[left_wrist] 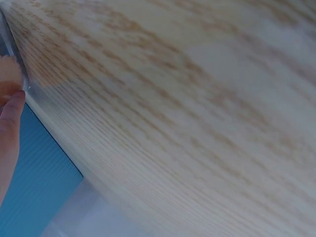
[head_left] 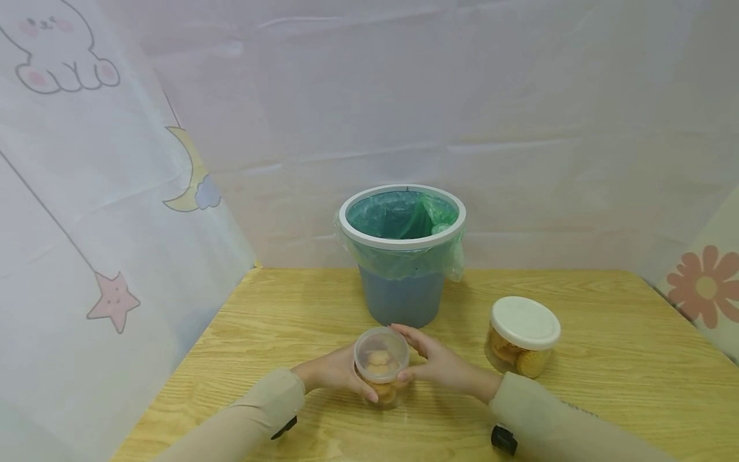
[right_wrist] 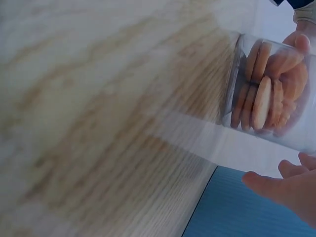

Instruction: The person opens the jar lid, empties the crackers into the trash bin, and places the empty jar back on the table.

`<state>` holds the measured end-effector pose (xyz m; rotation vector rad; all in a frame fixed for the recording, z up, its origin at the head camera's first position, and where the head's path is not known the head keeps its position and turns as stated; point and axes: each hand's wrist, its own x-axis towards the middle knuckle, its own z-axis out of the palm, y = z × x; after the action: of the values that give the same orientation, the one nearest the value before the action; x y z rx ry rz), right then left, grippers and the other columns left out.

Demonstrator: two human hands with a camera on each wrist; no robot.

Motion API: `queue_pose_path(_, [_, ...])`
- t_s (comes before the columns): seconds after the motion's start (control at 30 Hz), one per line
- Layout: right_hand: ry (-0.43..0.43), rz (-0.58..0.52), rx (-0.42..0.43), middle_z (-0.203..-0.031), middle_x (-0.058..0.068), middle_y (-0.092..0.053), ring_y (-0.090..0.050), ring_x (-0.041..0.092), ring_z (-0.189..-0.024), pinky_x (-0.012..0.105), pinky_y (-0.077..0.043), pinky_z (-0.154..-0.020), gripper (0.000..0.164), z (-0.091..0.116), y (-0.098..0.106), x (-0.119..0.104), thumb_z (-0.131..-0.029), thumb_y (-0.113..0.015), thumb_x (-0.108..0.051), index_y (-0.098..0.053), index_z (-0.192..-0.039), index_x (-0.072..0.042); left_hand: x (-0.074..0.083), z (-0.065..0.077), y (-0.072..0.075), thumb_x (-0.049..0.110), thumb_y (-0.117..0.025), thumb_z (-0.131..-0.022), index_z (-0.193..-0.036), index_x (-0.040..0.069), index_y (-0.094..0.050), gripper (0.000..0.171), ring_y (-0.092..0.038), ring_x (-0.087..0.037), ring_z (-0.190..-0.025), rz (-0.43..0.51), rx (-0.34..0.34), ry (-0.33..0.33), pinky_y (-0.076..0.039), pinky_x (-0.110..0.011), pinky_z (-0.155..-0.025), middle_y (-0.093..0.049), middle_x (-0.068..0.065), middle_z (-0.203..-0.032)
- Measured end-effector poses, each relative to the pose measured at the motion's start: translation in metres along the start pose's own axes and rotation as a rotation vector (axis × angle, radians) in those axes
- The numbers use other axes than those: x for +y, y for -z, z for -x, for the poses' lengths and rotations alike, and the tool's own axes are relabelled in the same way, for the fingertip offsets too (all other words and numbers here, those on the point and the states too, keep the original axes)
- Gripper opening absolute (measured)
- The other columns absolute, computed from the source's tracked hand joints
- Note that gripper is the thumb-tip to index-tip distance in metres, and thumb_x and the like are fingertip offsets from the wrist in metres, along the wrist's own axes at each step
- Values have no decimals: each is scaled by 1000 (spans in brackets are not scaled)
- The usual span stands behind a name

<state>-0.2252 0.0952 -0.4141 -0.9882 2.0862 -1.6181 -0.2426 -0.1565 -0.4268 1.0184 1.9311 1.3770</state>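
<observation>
A small clear plastic jar of round cookies (head_left: 381, 359), with a translucent top, stands upright on the table. My left hand (head_left: 337, 372) grips its left side, the thumb across the near wall. Around the upper right side curves my right hand (head_left: 447, 369), thumb and a fingertip at the jar's rim. In the right wrist view, the jar (right_wrist: 269, 89) shows stacked cookies through its wall, and the right-hand fingers (right_wrist: 271, 187) reach along beside it. Only a left-hand finger (left_wrist: 10, 123) and a cookie behind clear plastic show at the left wrist view's edge.
Behind the jar stands a blue bin (head_left: 401, 295) with a white rim and a green plastic liner. A second, wider cookie jar with a white lid (head_left: 525, 323) sits to the right on the wood-grain table (head_left: 277, 314). A printed cloth (head_left: 288, 128) hangs behind.
</observation>
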Motion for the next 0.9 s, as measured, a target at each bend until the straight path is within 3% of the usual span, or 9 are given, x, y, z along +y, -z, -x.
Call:
queue_pose_path(0.27, [2,15,-40,-155,27,-21,-14,50,-140,75,-12,-102,85,0,4,-1,-90,-72,-24,-20,-150,7,0,0,-1,29,-84,-77,-153,20,-20,100,-37,-15,-134,-13,9,9,-31,-37,-109,-35,-3,-150])
queue_pose_path(0.43, [32,63,-7,-156,25,-20,-14,48,-141,74,-9,-103,89,2,2,-3,-89,-73,-22,-16,-151,7,-1,0,-1,31,-84,-77,-153,22,-19,100,-37,-15,-135,-16,9,9,-30,-37,-109,-35,-3,-150])
queue_pose_path(0.67, [100,140,167,-150,29,-31,-24,52,-136,74,-17,-101,84,14,-5,-9,-85,-75,-13,-23,-147,10,-2,1,-1,25,-84,-78,-152,20,-22,98,-37,-15,-134,-4,17,7,-31,-36,-109,-35,-7,-150])
queue_pose_path(0.9, [-21,111,364,-143,26,-43,-34,47,-133,72,-26,-98,75,26,-17,-20,-85,-76,-11,-33,-143,8,-2,1,-1,26,-84,-77,-152,19,-23,97,-39,-17,-134,-8,18,9,-31,-38,-109,-36,-7,-149])
